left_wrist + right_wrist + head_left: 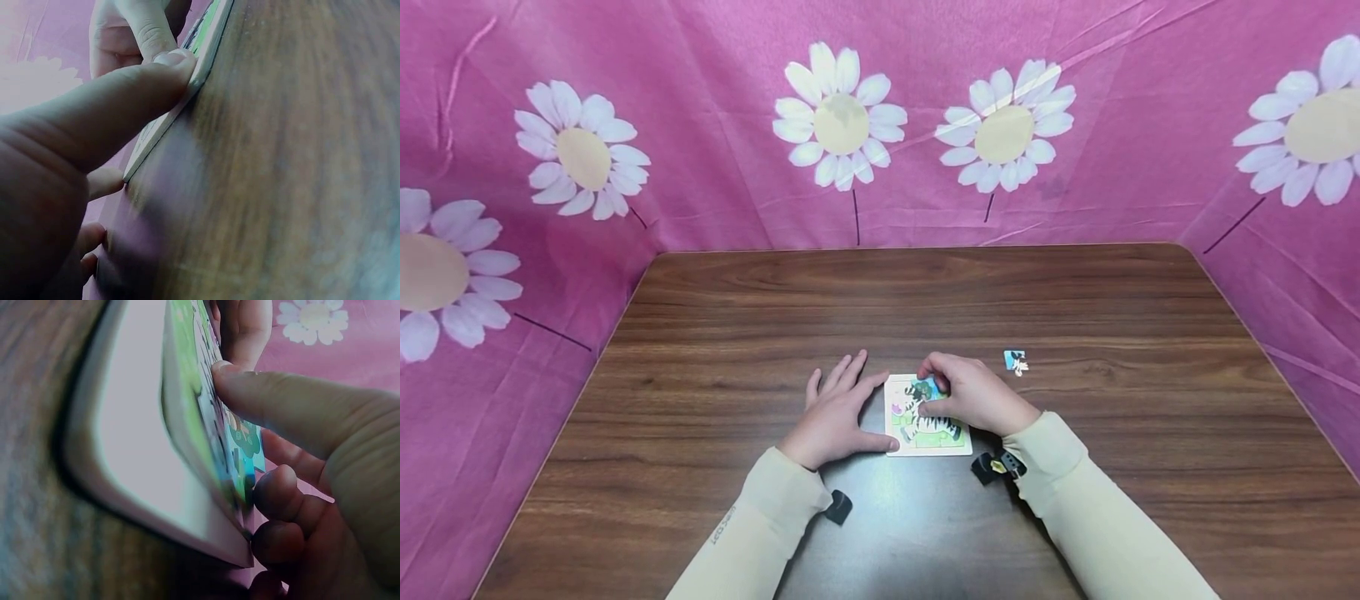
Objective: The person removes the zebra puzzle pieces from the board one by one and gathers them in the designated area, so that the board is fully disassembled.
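Note:
A small square jigsaw puzzle with a pale frame and a zebra picture lies on the wooden table. At its left side, my left hand has its fingers spread, the thumb pressing the lower left frame and the index finger touching the upper left corner. My right hand reaches over from the right with curled fingers. It pinches a puzzle piece showing a green tree, which stands slightly proud of the picture in the right wrist view. The right fingers partly hide the puzzle's upper right.
One loose puzzle piece, blue and white with black marks, lies on the table to the upper right of the puzzle. A pink cloth with daisies hangs behind the table and along its sides. Black straps sit at both wrists.

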Tool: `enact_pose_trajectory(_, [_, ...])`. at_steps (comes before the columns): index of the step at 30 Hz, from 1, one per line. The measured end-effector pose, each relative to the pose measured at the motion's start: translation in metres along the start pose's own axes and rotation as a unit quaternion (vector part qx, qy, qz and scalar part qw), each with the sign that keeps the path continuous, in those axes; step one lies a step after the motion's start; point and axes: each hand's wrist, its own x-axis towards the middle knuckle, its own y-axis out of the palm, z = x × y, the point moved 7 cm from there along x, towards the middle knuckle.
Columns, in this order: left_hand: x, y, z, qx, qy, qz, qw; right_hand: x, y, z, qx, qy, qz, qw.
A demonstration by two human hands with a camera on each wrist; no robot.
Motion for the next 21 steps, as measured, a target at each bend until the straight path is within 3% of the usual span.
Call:
enact_pose_trajectory(6, [0.0001, 0.0007, 0.0001, 0.003, -0.002, 0.003, 1.0, -0.0006, -0.0004, 0.0003, 0.004, -0.001, 0.003, 1.0])
enact_pose_trajectory(15, [0.0014, 0.0019, 0.0012, 0.006, -0.003, 0.004, 1.0, -0.0019, -0.0025, 0.007, 0.004, -0.034, -0.002, 0.9994])
enact_pose_trajectory(21, [0.0011, 0.0006, 0.0003, 0.004, -0.001, 0.0, 1.0, -0.0038, -0.0057, 0.0042, 0.045, -0.05, 0.007, 0.9977])
